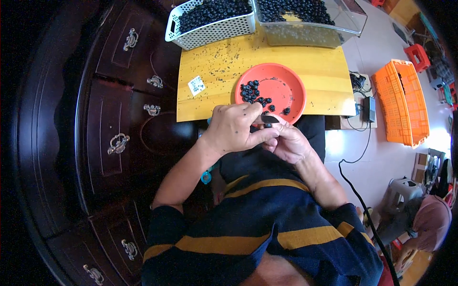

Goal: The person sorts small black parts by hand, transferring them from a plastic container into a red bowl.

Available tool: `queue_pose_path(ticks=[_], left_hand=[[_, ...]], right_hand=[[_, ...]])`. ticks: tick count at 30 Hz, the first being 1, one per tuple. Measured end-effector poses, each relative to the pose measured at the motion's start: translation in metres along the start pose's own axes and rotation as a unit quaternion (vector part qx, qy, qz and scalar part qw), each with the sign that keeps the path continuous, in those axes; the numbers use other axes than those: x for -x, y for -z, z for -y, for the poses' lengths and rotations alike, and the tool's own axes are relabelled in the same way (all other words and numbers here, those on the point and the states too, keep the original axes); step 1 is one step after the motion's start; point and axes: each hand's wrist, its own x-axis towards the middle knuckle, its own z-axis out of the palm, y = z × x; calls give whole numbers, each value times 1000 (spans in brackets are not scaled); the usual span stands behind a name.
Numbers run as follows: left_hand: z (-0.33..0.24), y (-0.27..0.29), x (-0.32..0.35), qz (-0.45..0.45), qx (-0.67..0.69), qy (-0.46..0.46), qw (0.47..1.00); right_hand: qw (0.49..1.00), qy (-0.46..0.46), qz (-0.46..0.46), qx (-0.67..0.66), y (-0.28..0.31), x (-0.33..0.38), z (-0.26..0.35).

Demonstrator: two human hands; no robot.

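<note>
My left hand and my right hand meet over the near rim of a red round plastic tray. Both are closed, fingertips pinched together. Between them shows a small black round part, which seems to sit in my right fingers. Just above it lies a flat, dark, pointed piece, like a short blade, beside my left index finger; its other end is hidden. Several similar black round parts, some with a hole in the middle, lie at the tray's left and near side, with dark crumbs around.
On the yellow wooden table stand a white perforated basket and a clear bin, both holding many black parts. A white paper square lies left. Dark drawers line the left; an orange crate and cable are right.
</note>
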Motion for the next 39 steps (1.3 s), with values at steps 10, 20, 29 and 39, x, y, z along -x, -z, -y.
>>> queue_pose_path(ticks=[10, 20, 29, 39], left_hand=[[7, -11, -1, 37, -12, 0, 999], [7, -6, -18, 72, 95, 57, 991], [80, 42, -98, 189, 9, 179, 965], [117, 40, -111, -53, -25, 255, 965]], right_hand=[[999, 45, -3, 23, 4, -3, 4], [992, 44, -65, 95, 10, -13, 14], [784, 200, -132, 572, 12, -15, 31], [432, 266, -137, 851, 9, -11, 61]])
